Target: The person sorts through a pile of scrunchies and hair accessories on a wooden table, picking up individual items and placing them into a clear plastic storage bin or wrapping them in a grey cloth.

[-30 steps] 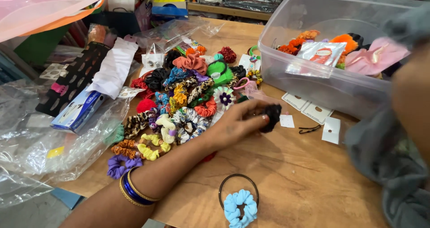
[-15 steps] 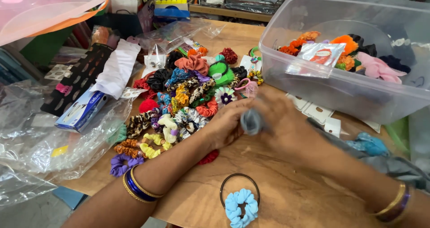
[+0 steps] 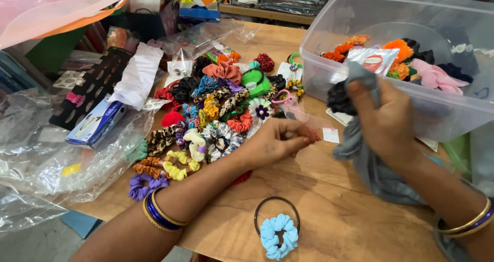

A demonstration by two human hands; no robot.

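Looks like a small shop or stockroom for hair accessories, w/ packing going on. Wooden table (image 3: 329, 210) carries a big loose heap of scrunchies (image 3: 216, 112) in many colours & prints, i.e. stock, not one person's own. Clear plastic bin (image 3: 411, 112) holds more, some in sealed packets. Empty poly bags (image 3: 46, 159) piled at the table's left edge, plus a black display card (image 3: 90, 89) w/ cut-out slots. Small white cards (image 3: 330, 135) lie by the bin. Shelves (image 3: 272, 2) at the back are stacked w/ flat bagged goods.

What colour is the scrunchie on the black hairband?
Light blue scrunchie, seen in the head view.
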